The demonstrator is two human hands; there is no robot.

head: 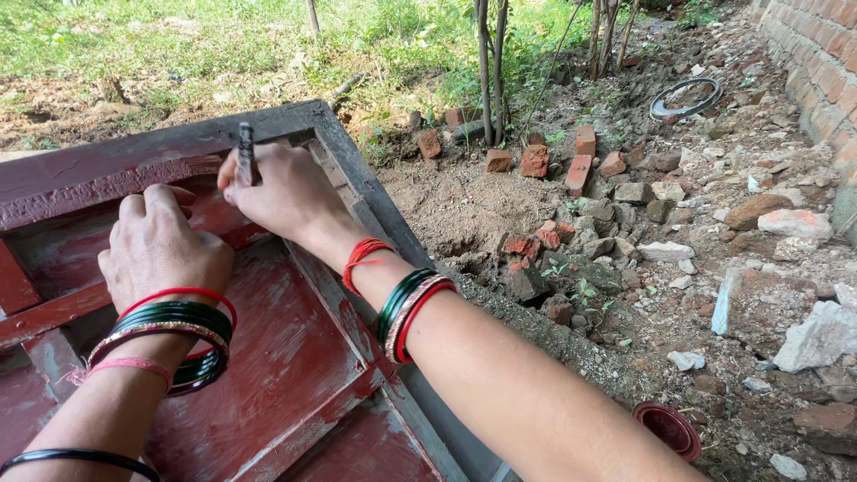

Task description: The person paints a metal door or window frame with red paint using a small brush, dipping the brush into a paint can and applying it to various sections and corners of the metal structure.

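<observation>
Left of centre in the frame, the right hand [284, 192] gripped a small dark tool [245, 153] upright against the red wooden door panel [268, 357]. The left hand [161, 245] pressed flat on the panel, fingers curled, holding nothing. The tool appeared rigid and light, best gripped mid-shaft. Its working tip was hidden; the panel was cut off at lower left.

Two bare hands, left [161, 245] and right [286, 192], work over one red-painted panelled wooden door [295, 357]. One slim dark metal tool [245, 152] is there, plus one black rubber ring [686, 96], one small red round lid [668, 427] and one red brick wall [821, 54].
</observation>
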